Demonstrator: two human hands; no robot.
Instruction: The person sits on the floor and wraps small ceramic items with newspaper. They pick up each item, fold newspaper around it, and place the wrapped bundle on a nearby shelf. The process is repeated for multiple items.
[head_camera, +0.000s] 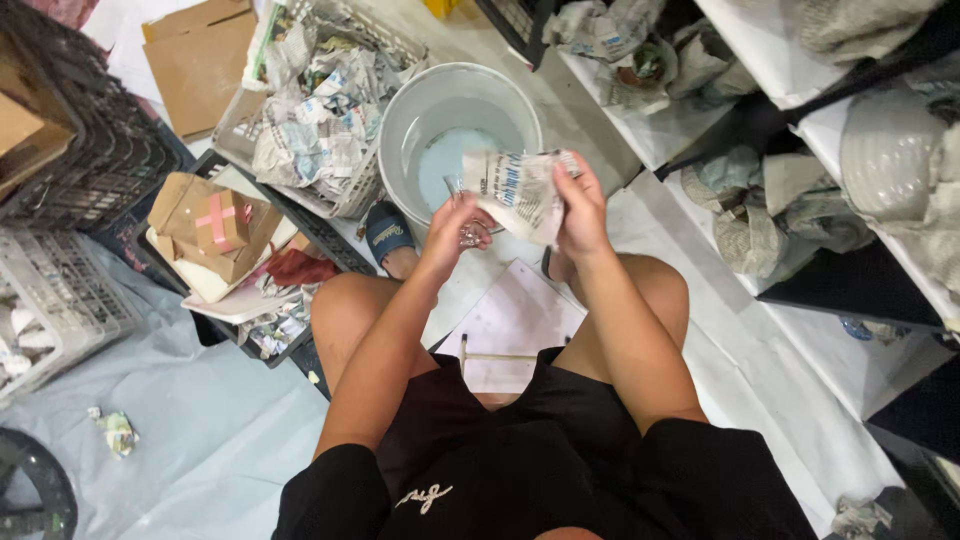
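Note:
My right hand grips a crumpled sheet of newspaper held above my knees. My left hand holds a small clear glass object at the sheet's lower left edge; its exact shape is hard to tell. Both hands are over the near rim of a pale round bucket with a little water in it. I am seated, with a white sheet of paper on the floor between my legs.
A white basket full of crumpled newspaper stands left of the bucket. Cardboard boxes and dark crates lie further left. Shelves on the right hold newspaper-wrapped items and a white bowl. A paper scrap lies on the grey floor cover.

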